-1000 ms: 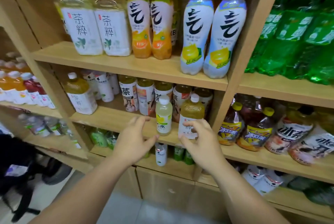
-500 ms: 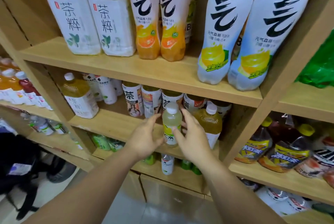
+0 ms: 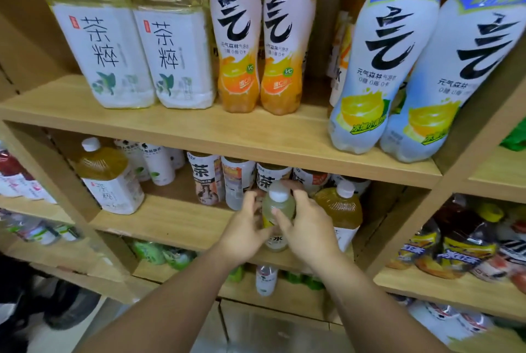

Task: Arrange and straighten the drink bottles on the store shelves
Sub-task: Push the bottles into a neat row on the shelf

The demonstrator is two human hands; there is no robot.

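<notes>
Your left grip (image 3: 244, 228) and right grip (image 3: 310, 231) are both clamped on the pale bottle (image 3: 278, 206) — it's upright on the middle shelf (image 3: 170, 224), centre of the frame, just left of an amber bottle (image 3: 340, 210).

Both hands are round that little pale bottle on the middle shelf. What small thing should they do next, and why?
Probably settle the small pale yellow-green plastic bottle with the white cap upright, label outward, close beside the amber plastic tea bottle, then let go. The left hand and right hand both grip it at the wooden shelf front edge, hiding most of its label.
</notes>
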